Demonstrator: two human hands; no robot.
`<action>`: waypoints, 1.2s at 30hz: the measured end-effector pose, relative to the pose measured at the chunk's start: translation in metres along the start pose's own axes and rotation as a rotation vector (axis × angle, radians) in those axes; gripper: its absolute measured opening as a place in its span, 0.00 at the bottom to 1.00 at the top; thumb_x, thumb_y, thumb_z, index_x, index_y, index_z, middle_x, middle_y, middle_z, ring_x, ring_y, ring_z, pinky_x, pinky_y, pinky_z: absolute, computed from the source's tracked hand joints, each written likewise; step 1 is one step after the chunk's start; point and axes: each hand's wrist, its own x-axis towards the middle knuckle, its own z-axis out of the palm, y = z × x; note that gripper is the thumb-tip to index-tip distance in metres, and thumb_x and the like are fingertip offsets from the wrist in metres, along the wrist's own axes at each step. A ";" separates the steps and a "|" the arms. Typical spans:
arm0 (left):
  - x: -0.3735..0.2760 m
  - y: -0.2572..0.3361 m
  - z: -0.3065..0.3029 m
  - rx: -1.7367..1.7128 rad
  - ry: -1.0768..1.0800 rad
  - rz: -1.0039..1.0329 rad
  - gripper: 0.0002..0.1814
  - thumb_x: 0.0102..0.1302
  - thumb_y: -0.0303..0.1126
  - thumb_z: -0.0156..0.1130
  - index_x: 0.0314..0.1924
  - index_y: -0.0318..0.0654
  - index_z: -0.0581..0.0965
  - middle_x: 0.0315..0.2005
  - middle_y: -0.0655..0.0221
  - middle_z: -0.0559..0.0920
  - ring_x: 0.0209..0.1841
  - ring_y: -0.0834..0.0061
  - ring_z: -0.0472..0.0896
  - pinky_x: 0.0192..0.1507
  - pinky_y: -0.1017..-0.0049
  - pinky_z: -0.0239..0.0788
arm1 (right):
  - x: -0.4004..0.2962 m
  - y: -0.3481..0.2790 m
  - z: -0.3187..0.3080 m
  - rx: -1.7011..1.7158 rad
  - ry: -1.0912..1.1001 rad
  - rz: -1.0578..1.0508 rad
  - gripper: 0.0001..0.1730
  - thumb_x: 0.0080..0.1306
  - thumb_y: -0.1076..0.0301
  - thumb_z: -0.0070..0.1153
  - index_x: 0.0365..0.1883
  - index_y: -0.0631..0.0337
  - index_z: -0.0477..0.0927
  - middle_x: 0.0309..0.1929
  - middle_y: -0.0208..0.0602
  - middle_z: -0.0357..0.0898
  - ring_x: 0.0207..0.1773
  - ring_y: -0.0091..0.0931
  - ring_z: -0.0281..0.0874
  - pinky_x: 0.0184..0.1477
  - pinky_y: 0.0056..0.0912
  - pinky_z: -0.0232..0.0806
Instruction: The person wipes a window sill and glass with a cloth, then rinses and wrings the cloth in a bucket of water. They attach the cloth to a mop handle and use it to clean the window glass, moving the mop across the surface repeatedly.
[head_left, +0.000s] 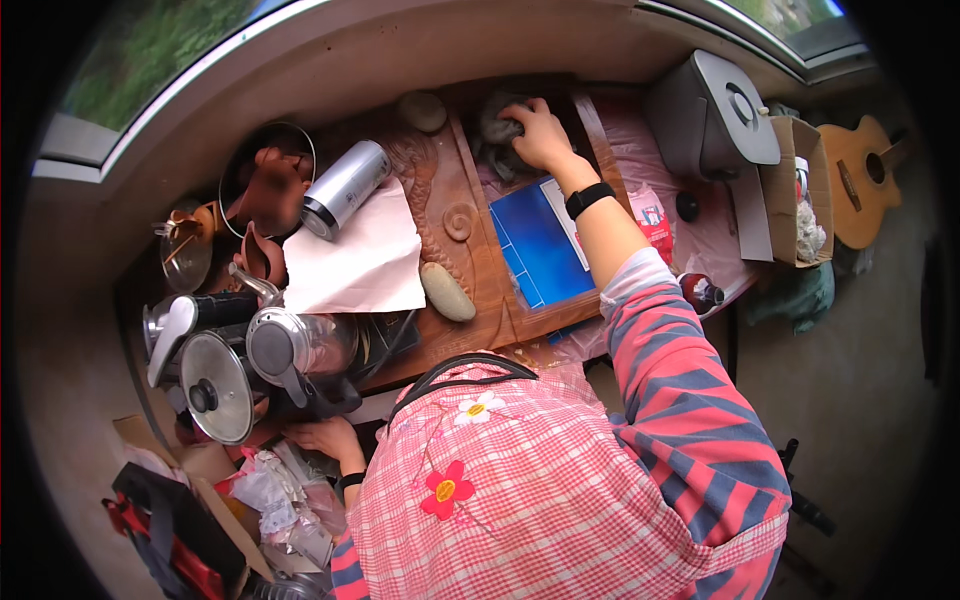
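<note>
At the far side of a carved wooden tea table (491, 319), my right hand (541, 139) grips a crumpled grey cloth (501, 120). Beneath that wrist, a flat blue package (536, 244) with a white panel lies in the framed section of the table. My left hand (326, 439) is low at the table's left front edge, beside crumpled plastic bags (274, 487); its fingertips are partly hidden. Left of the framed section lie an oval stone (448, 292), a sheet of pale paper (360, 259) and a silver can (346, 187) resting partly on the paper.
A glass kettle (289, 341), a glass-lidded pot (215, 386) and clay pieces (274, 191) crowd the left. To the right stand a grey lidded bin (709, 116), a cardboard box (796, 191) and a guitar (859, 180). A dark bottle (700, 292) lies near the right edge.
</note>
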 end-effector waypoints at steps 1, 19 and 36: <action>0.000 0.001 -0.002 0.017 -0.036 -0.023 0.53 0.63 0.39 0.59 0.75 0.13 0.42 0.76 0.29 0.46 0.79 0.35 0.44 0.78 0.47 0.39 | -0.008 -0.001 -0.003 -0.032 -0.075 -0.019 0.29 0.56 0.77 0.56 0.54 0.38 0.85 0.68 0.47 0.69 0.63 0.53 0.72 0.66 0.48 0.69; 0.002 0.009 -0.005 -0.048 0.044 -0.009 0.48 0.63 0.35 0.54 0.75 0.15 0.46 0.76 0.32 0.47 0.77 0.32 0.47 0.78 0.45 0.41 | -0.037 -0.139 0.008 -0.220 -0.155 -0.197 0.30 0.61 0.58 0.61 0.64 0.33 0.80 0.71 0.49 0.65 0.67 0.54 0.65 0.66 0.58 0.67; -0.001 0.016 -0.016 -0.130 0.037 -0.054 0.47 0.63 0.35 0.54 0.74 0.13 0.47 0.76 0.33 0.49 0.78 0.33 0.47 0.78 0.46 0.41 | -0.133 -0.115 -0.016 -0.233 -0.240 -0.340 0.28 0.58 0.72 0.60 0.58 0.38 0.84 0.63 0.51 0.70 0.54 0.55 0.76 0.58 0.52 0.75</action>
